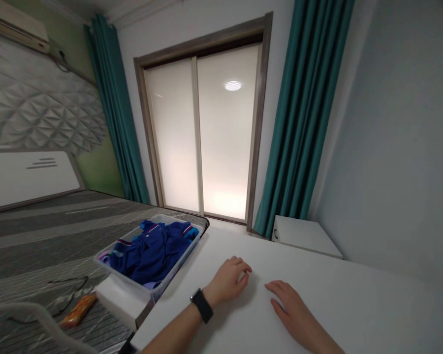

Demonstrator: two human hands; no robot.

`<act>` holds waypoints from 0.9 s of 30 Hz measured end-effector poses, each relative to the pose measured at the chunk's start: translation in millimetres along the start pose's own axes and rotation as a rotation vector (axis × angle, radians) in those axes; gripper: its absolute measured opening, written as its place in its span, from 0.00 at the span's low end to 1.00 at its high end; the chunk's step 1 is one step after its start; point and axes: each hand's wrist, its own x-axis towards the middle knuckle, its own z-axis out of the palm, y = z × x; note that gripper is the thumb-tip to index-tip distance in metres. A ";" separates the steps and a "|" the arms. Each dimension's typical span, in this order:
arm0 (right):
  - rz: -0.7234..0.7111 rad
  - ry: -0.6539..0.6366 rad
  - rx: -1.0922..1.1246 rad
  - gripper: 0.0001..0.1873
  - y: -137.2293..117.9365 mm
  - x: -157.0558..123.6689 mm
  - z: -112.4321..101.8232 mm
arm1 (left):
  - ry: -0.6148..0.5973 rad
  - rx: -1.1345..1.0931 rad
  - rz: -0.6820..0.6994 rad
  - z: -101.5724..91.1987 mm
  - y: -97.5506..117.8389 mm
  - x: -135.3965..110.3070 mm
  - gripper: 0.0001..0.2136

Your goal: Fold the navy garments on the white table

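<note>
both hands rest on bare white tabletop (pixel 354 305). left hand (pixel 227 280) loosely curled, fingertips on surface, holding nothing (black watch (pixel 202 305) on wrist). right hand (pixel 293 307) flat, fingers spread, palm down, empty, just right of left. clear plastic bin (pixel 153 290) of crumpled blue clothes (pixel 153 248) left of left hand, near. orange packet (pixel 78 310) farther left on grey bed (pixel 40 231).

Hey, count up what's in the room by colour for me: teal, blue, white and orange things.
Teal: 2, left curtain and right curtain
Blue: 1, clothes in the bin
White: 2, table under the left hand and right hand, and cabinet
Orange: 1, packet on the bed
Total: 6
</note>
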 end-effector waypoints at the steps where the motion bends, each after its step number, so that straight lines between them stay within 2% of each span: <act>1: -0.003 -0.001 -0.005 0.21 1.4 -0.3 1.1 | -0.002 0.031 0.003 -7.4 -0.7 -1.6 0.10; 4: -0.017 0.006 -0.020 0.21 6.4 -1.6 5.6 | 0.005 0.121 -0.004 -34.0 -10.9 -11.0 0.11; 8: -0.044 0.030 -0.056 0.21 12.3 -1.9 14.2 | 0.020 0.264 -0.076 -74.3 -44.0 -35.0 0.14; 13: -0.064 0.081 -0.105 0.20 17.6 -0.2 25.9 | 0.059 0.508 -0.301 -127.7 -97.6 -77.5 0.15; 17: -0.063 0.089 -0.102 0.19 14.6 0.7 33.4 | 0.131 0.669 -0.649 -161.8 -136.4 -110.1 0.22; 21: -0.114 0.064 -0.074 0.19 -8.3 5.7 41.1 | 0.125 0.709 -0.863 -174.3 -164.6 -134.9 0.29; 24: -0.178 -0.010 -0.040 0.18 -41.0 17.2 46.1 | 0.075 0.629 -0.929 -172.2 -174.4 -146.6 0.29; 27: -0.261 -0.100 0.030 0.18 -82.2 38.9 52.3 | 0.069 0.532 -0.931 -168.2 -174.4 -153.0 0.26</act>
